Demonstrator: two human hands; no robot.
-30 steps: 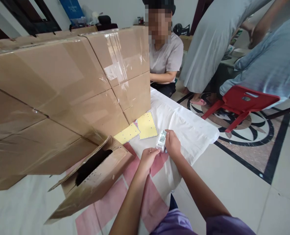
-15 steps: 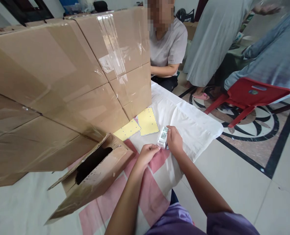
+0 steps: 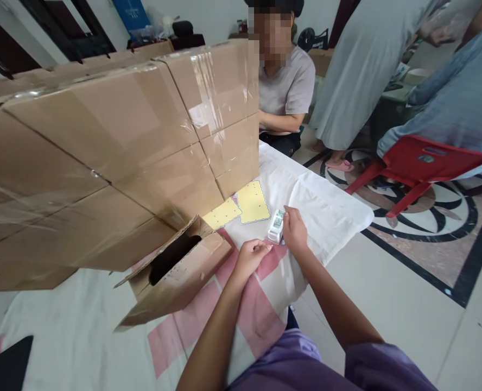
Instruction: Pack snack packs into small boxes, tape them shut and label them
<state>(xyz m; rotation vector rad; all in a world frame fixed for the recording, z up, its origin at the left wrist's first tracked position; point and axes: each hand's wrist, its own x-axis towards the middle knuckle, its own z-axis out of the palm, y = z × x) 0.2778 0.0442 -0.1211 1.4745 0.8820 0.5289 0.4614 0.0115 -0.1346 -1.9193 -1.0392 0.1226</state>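
My right hand [image 3: 295, 228] is closed on a small white box-shaped item [image 3: 276, 225] with grey-green print on its upper face; its exact kind cannot be made out. The thumb and fingers lie along its right side, over the cloth. Just to the lower left, my left hand [image 3: 252, 255] is closed in a pinch, fingertips near the item's lower end. Whatever sits in that pinch is too small to name. Beyond the hands lie two yellow dotted sheets [image 3: 254, 202] with wavy edges, flat on the pink and white checked cloth [image 3: 261, 304].
Stacked, taped cardboard boxes [image 3: 143, 130] form a wall at the left. An open carton [image 3: 192, 271] lies before them, left of my hands. Across the table sits a person [image 3: 287, 92]. At right, other people are near a red chair [image 3: 432, 157]. A dark object [image 3: 11, 364] is lower left.
The view has shifted, so more of the box tops and of the dark object at lower left shows. Both hands keep nearly the same pose around the small white item.
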